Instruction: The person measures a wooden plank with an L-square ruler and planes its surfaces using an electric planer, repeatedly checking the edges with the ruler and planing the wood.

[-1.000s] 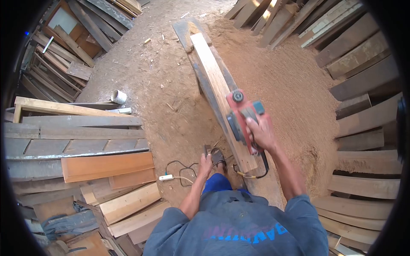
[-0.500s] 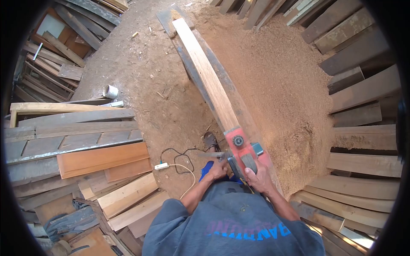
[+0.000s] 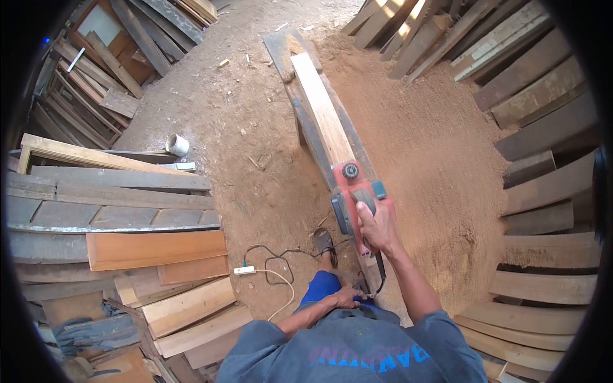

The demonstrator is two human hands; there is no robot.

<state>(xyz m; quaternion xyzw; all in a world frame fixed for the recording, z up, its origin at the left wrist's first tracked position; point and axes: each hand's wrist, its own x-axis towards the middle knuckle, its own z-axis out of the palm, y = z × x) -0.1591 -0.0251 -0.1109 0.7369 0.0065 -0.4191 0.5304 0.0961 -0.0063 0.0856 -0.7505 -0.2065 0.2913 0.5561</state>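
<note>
A red electric planer (image 3: 357,204) sits on a long pale wooden board (image 3: 324,115), with my right hand (image 3: 378,225) wrapped around its dark handle. The board lies lengthwise along a narrow, worn wooden bench (image 3: 311,137). From the planer's rear, a black power cord (image 3: 384,277) loops down toward my left hand (image 3: 345,298). That hand is low by the blue shorts, beside the near end of the bench, its fingers closed where the cord reaches it. Part of its grip is hidden.
A white extension socket (image 3: 244,270) with cables lies on the dirt floor left of my foot (image 3: 324,241). Stacked planks (image 3: 156,249) line the left; more boards (image 3: 546,249) lean along the right. Sawdust (image 3: 440,185) covers the ground beside the bench. A white bucket (image 3: 177,145) stands farther left.
The planer and my right hand have moved forward along the board, away from my body. My left hand has dropped back toward my waist. The camera view has shifted slightly.
</note>
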